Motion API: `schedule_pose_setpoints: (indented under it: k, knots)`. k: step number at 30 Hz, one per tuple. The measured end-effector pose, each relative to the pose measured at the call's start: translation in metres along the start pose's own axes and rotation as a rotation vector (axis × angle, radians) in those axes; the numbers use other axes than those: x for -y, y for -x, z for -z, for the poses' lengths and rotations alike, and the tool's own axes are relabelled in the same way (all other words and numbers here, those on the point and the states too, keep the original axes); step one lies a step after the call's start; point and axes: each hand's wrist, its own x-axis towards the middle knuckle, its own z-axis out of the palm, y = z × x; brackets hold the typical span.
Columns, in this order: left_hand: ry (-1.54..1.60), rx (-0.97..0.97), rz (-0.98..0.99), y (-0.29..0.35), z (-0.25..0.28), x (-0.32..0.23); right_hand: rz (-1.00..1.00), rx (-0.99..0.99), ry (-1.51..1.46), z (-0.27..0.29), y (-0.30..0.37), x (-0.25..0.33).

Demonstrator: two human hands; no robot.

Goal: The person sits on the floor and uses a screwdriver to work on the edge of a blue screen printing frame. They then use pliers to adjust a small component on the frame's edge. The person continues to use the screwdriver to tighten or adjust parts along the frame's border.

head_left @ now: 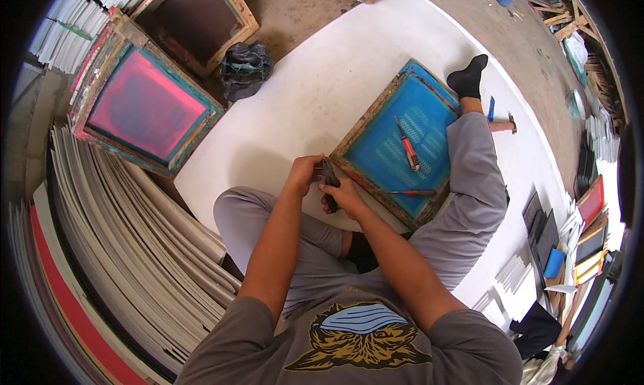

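Note:
My right hand (343, 196) is wrapped around a dark hand tool (329, 177), possibly pliers, pointing up and away from me. Fingers of my left hand (306, 173) are closed at the tool's upper end; whatever small thing they may pinch cannot be made out. Just right of my hands, a wooden-framed printing screen (349, 142) with blue mesh lies tilted on a white board. A red-handled screwdriver (410, 154) rests on its mesh. Along the screen's near edge lies a second slim tool (414, 192) with a dark red handle.
My outstretched leg (473, 163) borders the screen, with a hammer (504, 126) and a blue slim object (492, 108) beyond it. A pink-meshed screen (144, 110) and a black plastic bag (245, 70) stand at the left. Stacked sheets (144, 231) fill the lower left.

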Motion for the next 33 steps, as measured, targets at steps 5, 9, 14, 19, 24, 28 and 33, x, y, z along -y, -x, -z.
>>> schedule_pose_setpoints:
  k: [5,9,14,19,24,28,33]
  knots:
    - [0.261,0.118,-0.025,-0.008,0.006,0.007,-0.025,0.152,0.051,0.008,0.000,0.006]
    - [0.390,0.081,-0.106,-0.026,0.016,0.014,-0.067,0.255,-0.123,0.005,0.007,0.012]
    - [0.256,-0.129,-0.179,-0.023,0.008,0.013,-0.083,0.219,-0.426,0.019,0.014,0.019]
    - [0.103,-0.154,-0.188,-0.019,0.000,0.016,-0.021,0.017,0.097,0.057,0.015,0.040]
    - [-0.020,-0.161,-0.182,-0.011,-0.010,0.012,0.172,-0.080,1.044,0.095,0.023,0.096]
    - [-0.044,-0.158,-0.186,-0.014,-0.012,0.012,0.065,-0.061,1.204,0.100,0.010,0.108]
    - [-0.056,-0.152,-0.188,-0.016,-0.009,0.014,-0.034,0.058,1.170,0.103,-0.011,0.108]
